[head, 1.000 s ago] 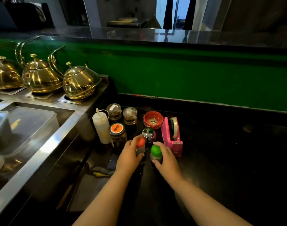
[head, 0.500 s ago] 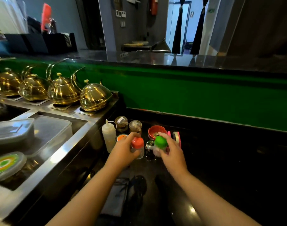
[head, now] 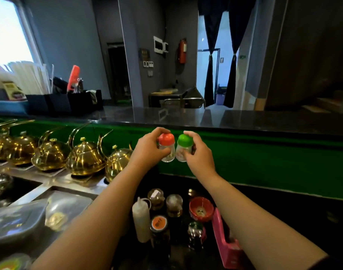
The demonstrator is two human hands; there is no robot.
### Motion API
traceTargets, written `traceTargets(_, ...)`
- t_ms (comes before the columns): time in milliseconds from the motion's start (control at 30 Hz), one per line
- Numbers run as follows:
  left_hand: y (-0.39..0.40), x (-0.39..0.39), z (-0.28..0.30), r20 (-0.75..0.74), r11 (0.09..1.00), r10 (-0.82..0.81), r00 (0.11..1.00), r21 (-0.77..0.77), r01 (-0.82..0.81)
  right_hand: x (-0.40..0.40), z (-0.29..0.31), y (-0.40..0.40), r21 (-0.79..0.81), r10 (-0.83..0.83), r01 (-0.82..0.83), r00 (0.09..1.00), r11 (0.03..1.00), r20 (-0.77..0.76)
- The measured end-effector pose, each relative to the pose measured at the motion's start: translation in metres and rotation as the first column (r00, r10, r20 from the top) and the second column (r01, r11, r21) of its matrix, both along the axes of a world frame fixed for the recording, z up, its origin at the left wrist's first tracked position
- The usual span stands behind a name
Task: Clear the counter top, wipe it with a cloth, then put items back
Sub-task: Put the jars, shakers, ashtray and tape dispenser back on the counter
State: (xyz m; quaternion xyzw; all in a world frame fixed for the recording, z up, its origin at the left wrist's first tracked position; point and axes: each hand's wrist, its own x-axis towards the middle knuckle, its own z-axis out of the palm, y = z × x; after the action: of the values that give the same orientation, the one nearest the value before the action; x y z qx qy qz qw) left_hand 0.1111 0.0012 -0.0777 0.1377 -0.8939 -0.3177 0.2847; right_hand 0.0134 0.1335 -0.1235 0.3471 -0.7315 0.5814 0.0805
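My left hand (head: 147,151) grips a small clear shaker with a red cap (head: 167,144). My right hand (head: 199,154) grips a matching shaker with a green cap (head: 184,145). Both are held up side by side in front of the green wall, just below the raised dark ledge (head: 225,117). On the black counter (head: 283,215) below stand a white squeeze bottle (head: 140,219), an orange-lidded jar (head: 159,225), two glass jars (head: 156,197), a red bowl (head: 201,210), a small shiny jar (head: 195,230) and a pink tape dispenser (head: 224,246).
Several brass kettles (head: 85,158) line the steel station at the left, beside a sink with plastic containers (head: 20,217). Black holders with straws and utensils (head: 59,102) stand on the ledge's left end.
Both hands have lifted the two shakers off the black counter and carried them up and away, to the height of the raised ledge. My head has tilted up.
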Motion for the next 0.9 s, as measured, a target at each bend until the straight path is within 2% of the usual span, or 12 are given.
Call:
traceTargets(200, -0.058, -0.057, 0.052, -0.076, 0.999, 0.043, 0.996, -0.031, -0.045, -0.064, 0.069, -0.055, 0.012, -0.083, 0.085, 0.991, 0.996, -0.102)
traceTargets(333, -0.095, -0.103, 0.066, -0.088, 0.999, 0.044, 0.995, -0.027, -0.047, -0.11, 0.095, -0.089, 0.108, -0.113, 0.118, 0.992, 0.987, -0.056)
traceTargets(600, -0.155, -0.177, 0.048, -0.051, 1.0, 0.019, 0.999, -0.003, -0.019, -0.179, 0.088, -0.159, 0.206, -0.13, 0.117, 0.99, 0.971, 0.047)
traceTargets(900, -0.181, -0.211, 0.023, -0.164, 1.0, -0.003, 0.986, -0.012, 0.001, -0.209, 0.074, -0.184, 0.224, -0.141, 0.126, 0.989, 0.966, 0.051)
